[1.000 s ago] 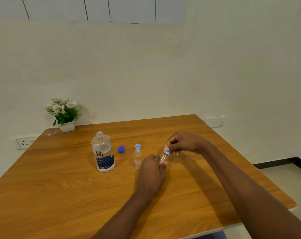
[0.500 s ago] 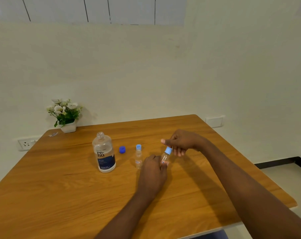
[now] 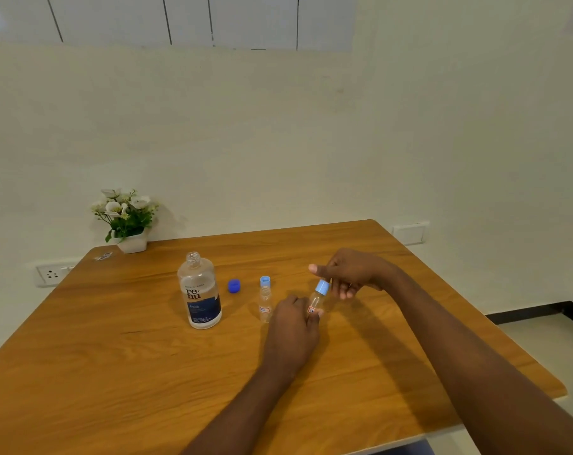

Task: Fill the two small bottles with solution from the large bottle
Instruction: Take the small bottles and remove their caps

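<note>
On the smooth, wood-grained surface (image 3: 114, 339), the large bottle (image 3: 200, 290) stands upright and uncapped, a clear plastic cylinder with a dark blue label; its round blue cap (image 3: 234, 286) lies just beside it. 1 small bottle (image 3: 265, 302), clear with a light blue cap, stands between them and the hands. The left hand (image 3: 293, 326) has its grip closed around the second small bottle (image 3: 316, 302), tilted; the right hand (image 3: 350, 272) pinches its light blue cap (image 3: 322, 287).
</note>
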